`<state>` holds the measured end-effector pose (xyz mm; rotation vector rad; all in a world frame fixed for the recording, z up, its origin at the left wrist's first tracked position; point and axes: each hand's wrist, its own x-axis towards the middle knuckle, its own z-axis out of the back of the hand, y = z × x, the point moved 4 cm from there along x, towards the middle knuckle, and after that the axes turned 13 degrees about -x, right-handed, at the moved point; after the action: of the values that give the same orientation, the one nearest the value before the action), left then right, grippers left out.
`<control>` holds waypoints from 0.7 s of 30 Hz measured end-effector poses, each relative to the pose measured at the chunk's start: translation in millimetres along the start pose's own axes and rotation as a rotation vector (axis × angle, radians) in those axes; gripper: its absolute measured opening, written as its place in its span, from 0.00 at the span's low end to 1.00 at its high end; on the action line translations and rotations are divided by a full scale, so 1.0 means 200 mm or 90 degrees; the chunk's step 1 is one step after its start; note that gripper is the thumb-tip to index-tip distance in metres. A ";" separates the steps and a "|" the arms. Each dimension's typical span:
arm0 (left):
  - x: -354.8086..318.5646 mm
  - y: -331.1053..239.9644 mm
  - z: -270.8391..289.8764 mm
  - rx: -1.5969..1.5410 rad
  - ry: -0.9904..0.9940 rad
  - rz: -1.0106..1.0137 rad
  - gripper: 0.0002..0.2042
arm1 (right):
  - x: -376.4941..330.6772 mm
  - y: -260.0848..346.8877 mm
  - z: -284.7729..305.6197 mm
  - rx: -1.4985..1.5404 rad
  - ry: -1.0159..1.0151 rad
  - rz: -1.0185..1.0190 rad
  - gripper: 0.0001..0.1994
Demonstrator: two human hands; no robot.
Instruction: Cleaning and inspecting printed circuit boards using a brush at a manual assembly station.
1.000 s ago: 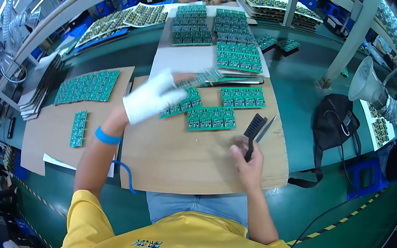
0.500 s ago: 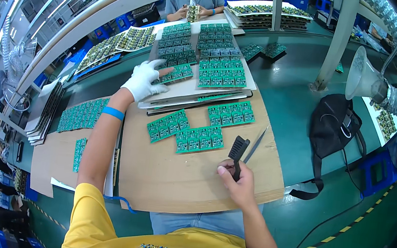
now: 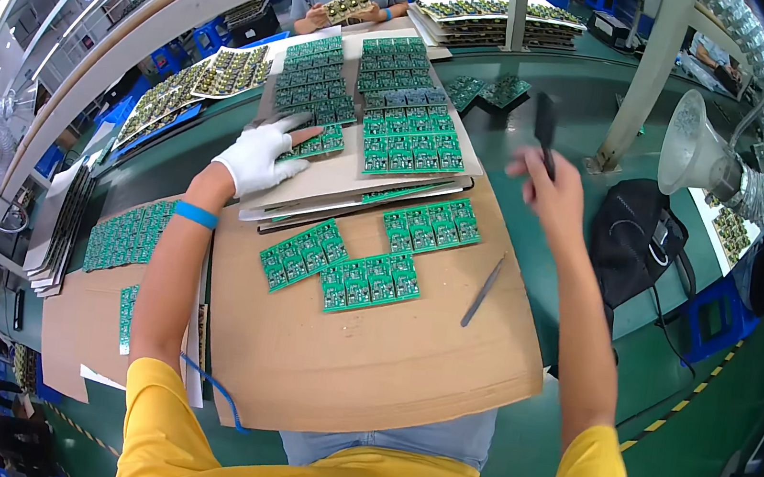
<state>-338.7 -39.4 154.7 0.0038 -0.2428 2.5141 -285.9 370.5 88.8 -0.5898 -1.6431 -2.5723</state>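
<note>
My left hand (image 3: pixel 256 157), in a white glove with bare fingertips showing, rests with its fingers spread at the left end of a green circuit board panel (image 3: pixel 319 142). That panel lies on the near edge of a cardboard stack (image 3: pixel 330 195) covered with rows of similar panels (image 3: pixel 414 141). My right hand (image 3: pixel 552 195) is raised at the right, closed around a black brush (image 3: pixel 545 125), its head blurred and pointing up. Three loose panels, one of them a middle panel (image 3: pixel 370 283), lie on the brown cardboard sheet (image 3: pixel 364 371) before me. Metal tweezers (image 3: pixel 483 292) lie to their right.
More green panels (image 3: pixel 127 236) lie at the left beside stacked boards (image 3: pixel 66 221). A black bag (image 3: pixel 638 238) and a funnel-ended duct (image 3: pixel 693 149) stand at the right. Across the bench, a person holds a board (image 3: pixel 347 6). A metal post (image 3: pixel 643 90) rises at the back right.
My right hand has carried the brush up and to the right, away from the cardboard's front edge. My left hand stays at the same panel. The person opposite has tilted their board.
</note>
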 end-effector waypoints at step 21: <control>0.44 -0.51 -0.13 0.051 0.009 -0.176 0.39 | 1.28 -0.70 -0.63 -0.452 0.023 -0.167 0.27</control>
<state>-351.5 97.0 151.8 0.0483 -0.1255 2.2457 -593.4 365.6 5.5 -0.3464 -0.7940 -3.3250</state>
